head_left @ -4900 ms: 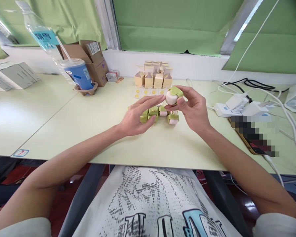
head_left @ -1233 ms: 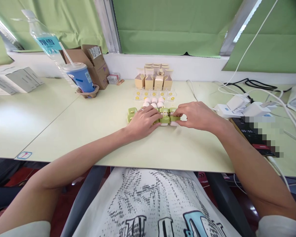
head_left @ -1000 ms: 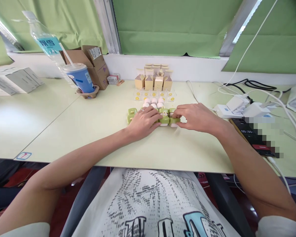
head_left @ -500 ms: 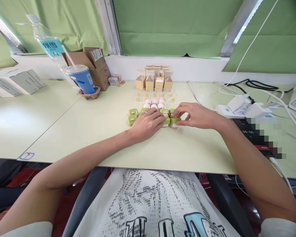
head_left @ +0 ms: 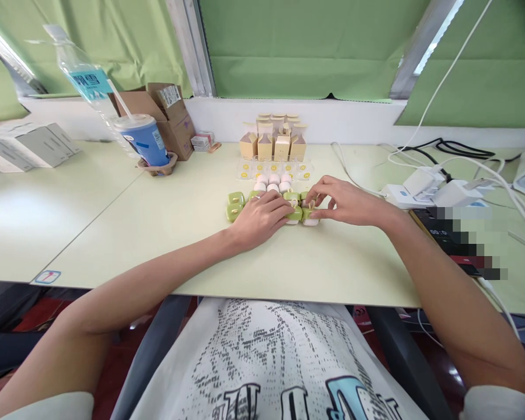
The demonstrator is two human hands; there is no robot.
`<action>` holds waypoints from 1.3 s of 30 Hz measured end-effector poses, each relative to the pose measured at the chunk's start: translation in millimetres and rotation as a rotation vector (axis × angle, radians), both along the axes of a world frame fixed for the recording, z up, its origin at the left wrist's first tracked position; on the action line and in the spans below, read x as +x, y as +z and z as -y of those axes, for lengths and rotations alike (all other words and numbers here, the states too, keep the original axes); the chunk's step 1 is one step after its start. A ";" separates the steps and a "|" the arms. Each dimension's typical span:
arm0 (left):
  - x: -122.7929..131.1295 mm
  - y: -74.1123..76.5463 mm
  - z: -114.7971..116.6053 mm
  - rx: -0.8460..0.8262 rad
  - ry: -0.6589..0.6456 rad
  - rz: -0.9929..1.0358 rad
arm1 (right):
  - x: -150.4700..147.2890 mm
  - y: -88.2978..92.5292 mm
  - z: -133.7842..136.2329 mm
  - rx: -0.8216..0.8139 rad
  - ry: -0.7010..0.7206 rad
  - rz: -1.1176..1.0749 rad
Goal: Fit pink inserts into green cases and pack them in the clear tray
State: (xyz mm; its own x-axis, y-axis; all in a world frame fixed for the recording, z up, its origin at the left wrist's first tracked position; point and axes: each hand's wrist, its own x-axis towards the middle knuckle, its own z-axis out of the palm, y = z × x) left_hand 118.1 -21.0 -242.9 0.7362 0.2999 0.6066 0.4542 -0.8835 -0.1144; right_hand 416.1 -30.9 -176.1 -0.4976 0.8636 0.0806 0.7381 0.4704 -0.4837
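Observation:
A cluster of small green-and-white cases [head_left: 235, 207] lies in rows in the middle of the pale green table [head_left: 157, 233]. My left hand [head_left: 258, 217] rests on top of the cluster, fingers curled over the middle cases. Fingertips of my right hand [head_left: 347, 203] pinch the green case [head_left: 308, 216] at the right end of the front row. Small white round pieces [head_left: 273, 182] sit just behind the cluster. Behind those lie clear packets with yellow dots [head_left: 273, 168] and a group of small tan cartons [head_left: 273, 140].
A blue cup with a straw [head_left: 145, 142], a water bottle [head_left: 85, 76] and an open cardboard box [head_left: 168, 116] stand at the back left. White boxes [head_left: 26, 146] lie at the far left. On the right are chargers [head_left: 433, 189], white cables [head_left: 499, 181] and a phone [head_left: 459, 245].
Since about five seconds ago my right hand has lowered the green-and-white case it held up and now works at the right end of the rows. Over the last second both hands barely moved.

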 end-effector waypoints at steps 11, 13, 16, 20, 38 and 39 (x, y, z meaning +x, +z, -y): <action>-0.5 0.0 0.3 0.024 0.000 -0.005 | 8.9 -9.8 -11.6 -0.185 -0.024 -0.089; -0.6 0.0 0.3 0.040 -0.010 0.001 | 10.9 -10.5 -12.3 -0.185 -0.015 -0.121; -0.9 0.3 0.3 0.024 -0.006 -0.004 | 14.1 -10.4 -12.8 -0.187 -0.005 -0.170; -0.8 -0.2 -0.6 -0.012 0.011 -0.015 | 16.0 -9.3 -15.3 -0.271 -0.006 -0.195; 0.3 -1.5 -1.0 0.009 0.006 -0.010 | 15.8 -6.6 -18.4 -0.319 0.009 -0.148; 0.2 -1.8 -1.2 0.011 0.007 -0.011 | 15.9 -6.2 -18.1 -0.314 0.006 -0.145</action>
State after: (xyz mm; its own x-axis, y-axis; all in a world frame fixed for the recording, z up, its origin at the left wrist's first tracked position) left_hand 118.4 -19.8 -244.8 0.7405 0.2990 0.6019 0.4594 -0.8789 -0.1286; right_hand 432.0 -12.8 -182.3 -0.5056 0.8546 -0.1183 0.6484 0.2859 -0.7056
